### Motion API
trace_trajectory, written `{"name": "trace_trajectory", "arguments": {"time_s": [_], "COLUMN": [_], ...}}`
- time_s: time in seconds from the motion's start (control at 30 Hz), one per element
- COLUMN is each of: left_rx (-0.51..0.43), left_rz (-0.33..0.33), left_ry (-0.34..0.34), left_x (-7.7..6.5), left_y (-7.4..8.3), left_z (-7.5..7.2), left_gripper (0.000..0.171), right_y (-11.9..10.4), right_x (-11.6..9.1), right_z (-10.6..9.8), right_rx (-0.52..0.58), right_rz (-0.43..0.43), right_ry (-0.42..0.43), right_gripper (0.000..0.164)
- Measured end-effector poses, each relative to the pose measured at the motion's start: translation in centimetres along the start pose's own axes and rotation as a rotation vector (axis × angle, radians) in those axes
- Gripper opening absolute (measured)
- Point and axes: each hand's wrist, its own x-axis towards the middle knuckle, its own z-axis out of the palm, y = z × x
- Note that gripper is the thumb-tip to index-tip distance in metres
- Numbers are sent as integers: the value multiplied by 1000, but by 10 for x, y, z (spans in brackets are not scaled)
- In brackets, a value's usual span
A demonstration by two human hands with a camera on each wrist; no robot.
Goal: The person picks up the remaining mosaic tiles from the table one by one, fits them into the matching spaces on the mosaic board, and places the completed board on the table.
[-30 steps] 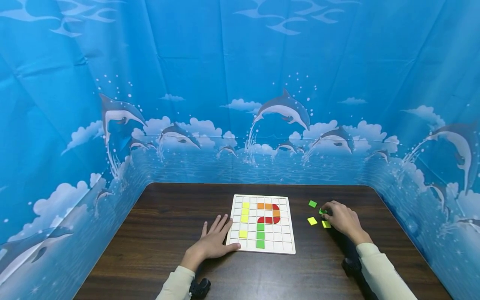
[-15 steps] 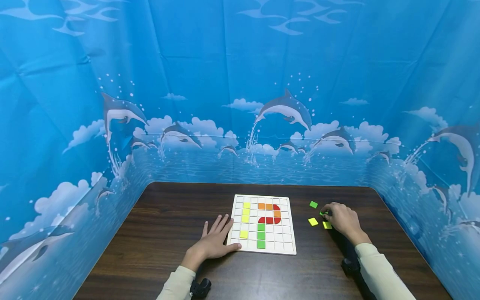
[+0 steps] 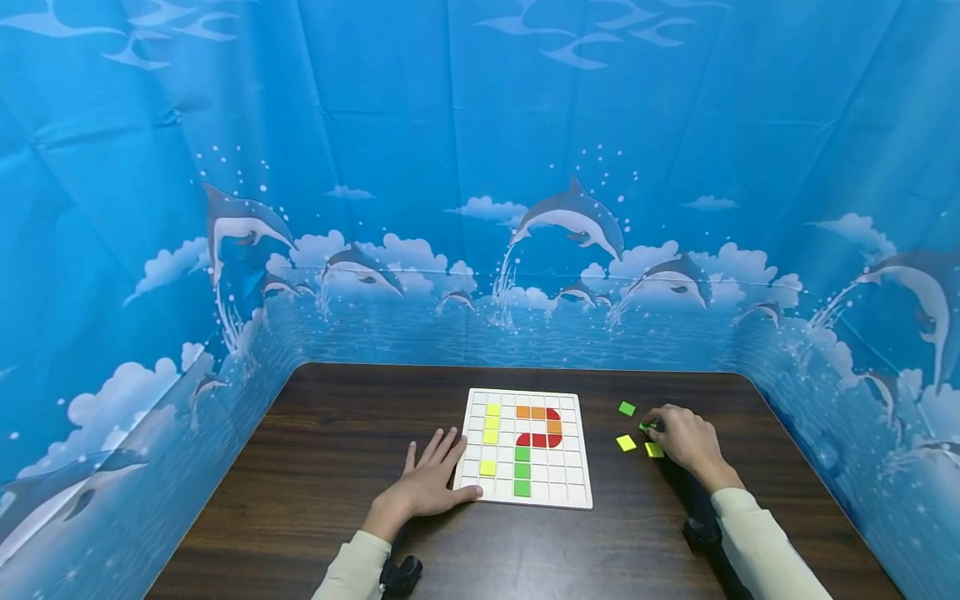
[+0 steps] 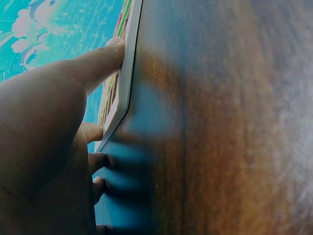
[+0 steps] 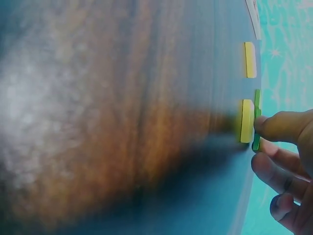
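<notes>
My left hand lies with fingers spread at the left edge of a cream gridded board. Its thumb rests on the board's near left corner, as the left wrist view also shows. Right of the board, my right hand pinches a green square tile between thumb and fingers, low over the table. The fingers partly hide that tile, and more green shows right beside it. Close by lie a yellow tile, another yellow tile and a green tile.
On the board sit yellow tiles in a left column, orange tiles and red rounded pieces in a hook shape, and green tiles below. The dark wooden table is bordered by a blue dolphin curtain.
The view shifts very slightly. Both hands keep their places, the left at the board and the right at the green tile.
</notes>
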Motion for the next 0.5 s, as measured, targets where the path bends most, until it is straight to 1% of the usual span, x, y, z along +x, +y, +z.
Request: {"name": "trace_trajectory", "arguments": {"time_s": [0.3,0.5], "left_rx": [3,-1], "left_rz": [4,7], "left_ry": [10,15], "left_x": [2,1], "left_y": [-3,-3], "left_z": [3,2], "left_gripper": [100,101], "right_y": [-4,-10], "right_x": [-4,-7], "right_z": [0,0], "right_rx": [1,9], "right_rz": [-15,-25], "right_ry": [26,42], "right_gripper": [15,16]}}
